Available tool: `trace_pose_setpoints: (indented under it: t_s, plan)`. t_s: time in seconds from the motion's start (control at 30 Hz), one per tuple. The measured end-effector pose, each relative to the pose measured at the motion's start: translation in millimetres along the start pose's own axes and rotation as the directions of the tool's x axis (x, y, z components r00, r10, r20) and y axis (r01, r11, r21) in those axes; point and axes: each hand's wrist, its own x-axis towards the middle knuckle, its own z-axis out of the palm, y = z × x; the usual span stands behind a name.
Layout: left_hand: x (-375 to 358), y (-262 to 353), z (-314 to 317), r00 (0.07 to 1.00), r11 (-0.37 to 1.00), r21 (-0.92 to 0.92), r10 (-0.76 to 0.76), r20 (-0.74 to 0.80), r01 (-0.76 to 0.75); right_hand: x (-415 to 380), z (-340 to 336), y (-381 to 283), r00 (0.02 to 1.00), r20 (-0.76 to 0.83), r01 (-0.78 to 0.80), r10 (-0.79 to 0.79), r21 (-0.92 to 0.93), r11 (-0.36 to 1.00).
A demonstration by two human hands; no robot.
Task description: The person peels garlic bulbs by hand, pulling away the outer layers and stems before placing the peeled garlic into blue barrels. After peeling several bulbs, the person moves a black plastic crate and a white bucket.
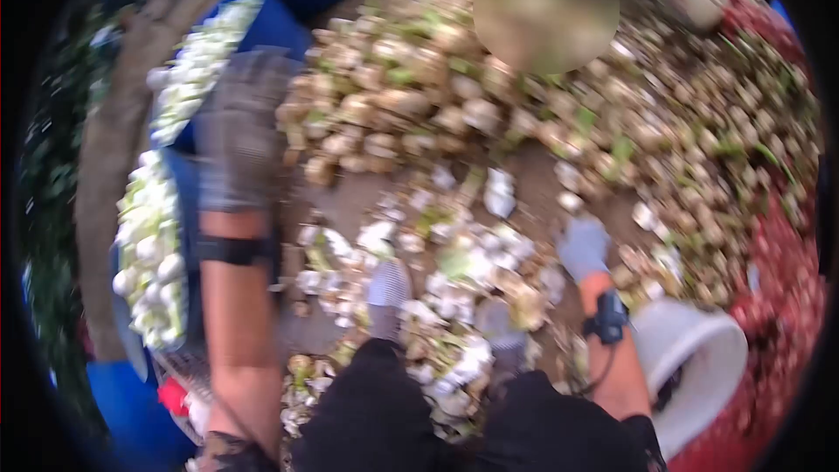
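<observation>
My left hand (240, 127), in a grey glove, is stretched forward at the left beside the blue crates. Motion smears its fingers. Cleaned white bulbs that look like garlic (150, 253) fill the near blue crate, and more white bulbs (205, 61) fill the one beyond. My right hand (584, 249), in a pale grey-blue glove, is low over the ground with its fingers curled; what they hold is hidden. A few single bulbs (570, 202) lie just past it. Between my hands spreads a litter of white peelings (454, 275).
A big heap of unpeeled bulbs (376, 109) rises ahead, and more bulbs (699, 157) spread to the right. A white bucket (730, 345) leans at the right near red netting (791, 323). My feet (387, 293) are among the peelings. A blue container (140, 419) stands at the lower left.
</observation>
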Motion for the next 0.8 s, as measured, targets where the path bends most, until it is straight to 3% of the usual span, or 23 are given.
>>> trace_pose_setpoints:
  t_s: [0.03,0.1,0.13,0.17,0.2,0.23,0.27,0.3,0.33,0.37,0.4,0.47,0.53,0.63,0.67,0.73,0.8]
  plan:
    - [-16.1,-6.9,21.2,0.999,0.995,-0.091,-0.042,0.012,0.043,2.4,5.2,-6.2,1.0,0.008,-0.005,0.006,-0.094,0.996]
    - [-55.9,-48.9,65.3,0.958,0.987,0.15,0.007,0.286,-0.052,-0.1,11.4,-2.5,0.987,-0.159,0.061,-0.032,0.179,0.982]
    - [-74.3,-74.0,88.3,0.87,0.947,0.253,0.053,0.49,-0.2,-4.8,14.4,1.1,0.982,-0.185,0.096,-0.042,0.292,0.952]
    - [-98.7,-70.2,123.9,0.879,0.983,0.181,-0.108,0.465,0.025,-14.1,3.7,-11.3,0.992,-0.125,0.093,-0.021,0.61,0.787]
    - [-114.1,-60.3,145.4,0.817,0.961,0.25,-0.236,0.527,0.116,-25.9,-14.0,-22.9,0.999,-0.047,0.047,-0.014,0.842,0.537]
    - [-131.9,-72.7,162.6,0.831,0.975,0.216,-0.07,0.551,-0.061,-35.6,-39.2,-35.2,0.998,-0.054,0.057,-0.022,0.837,0.544]
    - [-146.1,-85.3,175.4,0.812,0.956,0.176,0.095,0.576,-0.237,-46.6,-65.0,-48.6,0.987,0.076,-0.044,-0.14,0.975,0.218]
    - [-150.4,-88.0,179.5,0.801,0.999,0.02,-0.033,0.597,0.026,-54.4,-87.2,-59.5,0.945,0.158,-0.197,-0.286,0.974,-0.114]
    - [-153.8,-88.3,182.6,0.752,0.948,-0.123,-0.149,0.642,0.293,-60.4,-103.0,-67.0,0.948,0.161,-0.197,-0.274,0.974,-0.109]
    - [-147.2,-69.2,178.4,0.714,0.828,-0.234,-0.255,0.652,0.509,-65.8,-116.1,-73.3,0.933,0.149,-0.289,-0.328,0.853,-0.435]
    - [-140.5,-52.8,173.1,0.627,0.717,-0.207,-0.386,0.677,0.666,-66.9,-123.4,-74.1,0.921,0.115,-0.359,-0.372,0.62,-0.698]
    - [-151.1,-75.1,180.2,0.762,0.9,-0.109,-0.288,0.58,0.423,-56.0,-86.0,-59.7,0.912,0.097,-0.345,-0.4,0.709,-0.615]
    - [-151.5,-50.6,173.7,0.728,0.903,-0.079,-0.286,0.624,0.422,-61.9,-102.9,-70.8,0.93,0.266,-0.332,-0.253,0.903,-0.271]
    - [-171.7,-52.0,180.3,0.74,0.897,-0.067,-0.317,0.594,0.438,-58.2,-88.3,-78.1,0.976,0.016,-0.006,-0.215,0.999,0.045]
    - [-167.2,-37.9,178.8,0.768,0.903,-0.088,-0.301,0.566,0.419,-57.0,-63.3,-78.5,0.985,-0.066,0.075,-0.158,0.996,0.056]
    - [-170.8,-64.9,171.3,0.81,0.945,0.084,-0.315,0.495,0.316,-57.4,-78.3,-84.9,0.94,0.22,-0.251,-0.261,0.964,-0.093]
    - [-174.4,-76.2,169.0,0.844,0.962,0.078,-0.267,0.466,0.261,-54.0,-96.4,-84.9,0.921,0.241,-0.278,-0.307,0.957,-0.083]
